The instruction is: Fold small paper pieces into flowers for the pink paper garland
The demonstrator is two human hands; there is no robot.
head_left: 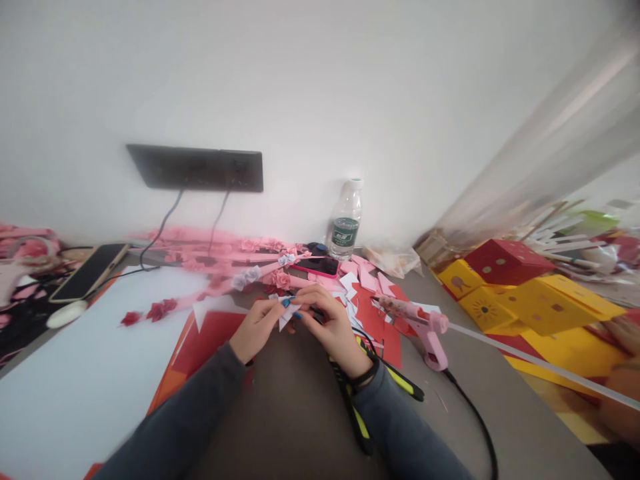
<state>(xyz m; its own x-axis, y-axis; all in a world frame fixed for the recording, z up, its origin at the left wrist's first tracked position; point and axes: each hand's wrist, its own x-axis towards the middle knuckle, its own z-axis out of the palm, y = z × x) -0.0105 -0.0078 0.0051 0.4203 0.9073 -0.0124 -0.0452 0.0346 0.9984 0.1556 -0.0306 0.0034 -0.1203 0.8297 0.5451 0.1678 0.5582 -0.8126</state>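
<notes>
Close together above the table's middle, my two hands pinch a small piece of white paper [285, 317] with a pointed lower corner. My left hand [256, 328] grips its left side between thumb and fingers. The fingertips of my right hand [327, 323] press on its right side, and part of the paper is hidden behind them. Beneath my right wrist lies a pair of pliers with black and yellow handles [406, 383]. Just behind the hands are pink branches with paper flowers [247, 277]. A pink glue gun [420, 323] rests to the right, a white glue stick in its back.
Red and white paper scraps [367, 303], a pink-edged phone [317, 267] and a water bottle [346, 223] are at the back. White sheets [90, 367] cover the left side. Yellow and red boxes [530, 303] stand right, near another person's blurred hand [623, 393]. A black cord [477, 417] trails forward.
</notes>
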